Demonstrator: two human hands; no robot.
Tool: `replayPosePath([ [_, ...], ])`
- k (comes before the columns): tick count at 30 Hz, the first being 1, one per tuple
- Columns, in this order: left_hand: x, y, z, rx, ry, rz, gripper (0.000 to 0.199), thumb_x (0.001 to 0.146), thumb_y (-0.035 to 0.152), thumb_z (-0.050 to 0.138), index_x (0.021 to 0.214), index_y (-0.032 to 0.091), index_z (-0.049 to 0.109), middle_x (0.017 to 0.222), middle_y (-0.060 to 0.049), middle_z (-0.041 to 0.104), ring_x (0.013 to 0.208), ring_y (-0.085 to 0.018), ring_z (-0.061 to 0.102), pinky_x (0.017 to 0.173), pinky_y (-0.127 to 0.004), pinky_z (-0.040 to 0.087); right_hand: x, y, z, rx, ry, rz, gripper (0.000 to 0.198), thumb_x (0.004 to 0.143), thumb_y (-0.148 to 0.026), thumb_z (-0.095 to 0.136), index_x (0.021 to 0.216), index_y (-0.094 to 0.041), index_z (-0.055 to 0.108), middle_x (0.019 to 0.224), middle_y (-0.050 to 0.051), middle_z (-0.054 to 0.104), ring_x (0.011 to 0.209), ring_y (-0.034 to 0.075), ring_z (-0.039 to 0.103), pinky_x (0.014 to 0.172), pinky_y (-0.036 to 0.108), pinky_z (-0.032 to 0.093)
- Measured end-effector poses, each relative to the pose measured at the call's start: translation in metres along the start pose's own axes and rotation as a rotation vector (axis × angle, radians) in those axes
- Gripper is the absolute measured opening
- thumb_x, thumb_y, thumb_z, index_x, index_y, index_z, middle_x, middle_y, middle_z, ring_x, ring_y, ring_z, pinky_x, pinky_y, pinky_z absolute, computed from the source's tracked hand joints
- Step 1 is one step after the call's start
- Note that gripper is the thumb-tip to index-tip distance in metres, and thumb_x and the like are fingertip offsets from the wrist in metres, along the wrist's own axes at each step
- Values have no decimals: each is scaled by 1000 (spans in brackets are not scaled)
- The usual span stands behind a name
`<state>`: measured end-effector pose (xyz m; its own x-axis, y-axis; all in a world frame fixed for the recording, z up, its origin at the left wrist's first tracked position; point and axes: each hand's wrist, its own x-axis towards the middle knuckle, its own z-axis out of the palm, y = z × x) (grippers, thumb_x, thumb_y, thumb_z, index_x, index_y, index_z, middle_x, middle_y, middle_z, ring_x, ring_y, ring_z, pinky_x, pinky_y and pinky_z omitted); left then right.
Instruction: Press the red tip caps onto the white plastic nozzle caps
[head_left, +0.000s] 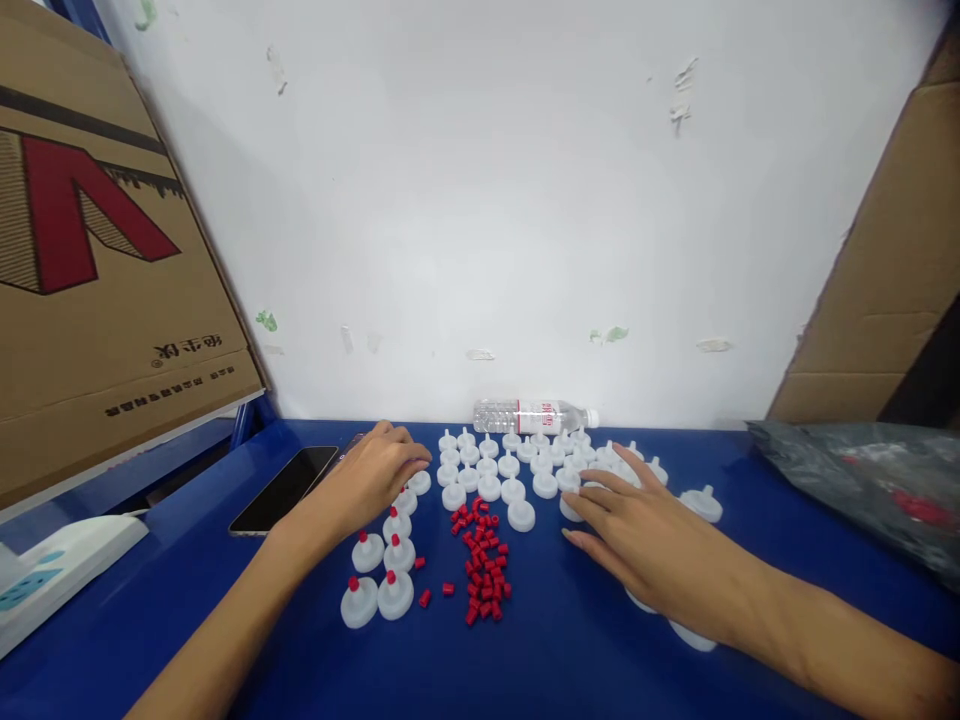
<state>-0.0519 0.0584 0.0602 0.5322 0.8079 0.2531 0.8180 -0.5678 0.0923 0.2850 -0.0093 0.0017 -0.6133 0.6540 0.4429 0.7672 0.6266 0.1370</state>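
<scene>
My left hand is over the far end of a group of white round caps with spouts, its fingers curled down. What its fingertips hold, if anything, is hidden. Below it, several white caps wear small red tips on their spouts. My right hand lies palm down over white spouted caps, its fingers apart; some caps are partly hidden under it. Between my hands, rows of white caps without red tips stand spout up. In front of them lies a pile of small red tips.
A clear plastic bottle lies along the wall. At left are a phone, a white power strip and a large cardboard box. A grey plastic bag with red pieces sits at right on the blue table.
</scene>
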Motion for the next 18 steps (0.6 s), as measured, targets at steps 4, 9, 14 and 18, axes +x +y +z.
replayPosePath([
  [4, -7, 21, -13, -166, -149, -39, 23, 98, 41, 58, 95, 27, 77, 98, -4, 71, 102, -25, 60, 87, -36, 49, 1, 0, -4, -6, -28, 4, 24, 103, -30, 50, 110, -22, 71, 94, 9, 75, 104, 32, 70, 120, 67, 25],
  [9, -20, 35, -16, -225, -343, -62, 10, 86, 36, 70, 84, 29, 78, 99, -2, 72, 104, -25, 64, 92, -35, 51, 1, 0, -7, -2, -30, -1, 22, 103, -31, 49, 105, -23, 70, 90, 7, 74, 97, 29, 70, 120, 66, 25],
  [14, -26, 40, -11, -174, -400, -46, 9, 79, 22, 70, 87, 26, 74, 98, -3, 71, 91, -23, 67, 74, -30, 54, 1, 0, -6, -4, -6, -7, 21, 102, -31, 51, 104, -24, 70, 88, 6, 73, 94, 30, 71, 121, 65, 25],
  [18, -25, 46, -14, -157, -389, -3, 25, 76, 7, 62, 86, 27, 73, 91, -1, 73, 86, -20, 67, 72, -27, 52, 1, -1, -6, -6, -14, -10, 21, 102, -31, 50, 104, -24, 70, 86, 7, 73, 92, 30, 70, 120, 66, 26],
])
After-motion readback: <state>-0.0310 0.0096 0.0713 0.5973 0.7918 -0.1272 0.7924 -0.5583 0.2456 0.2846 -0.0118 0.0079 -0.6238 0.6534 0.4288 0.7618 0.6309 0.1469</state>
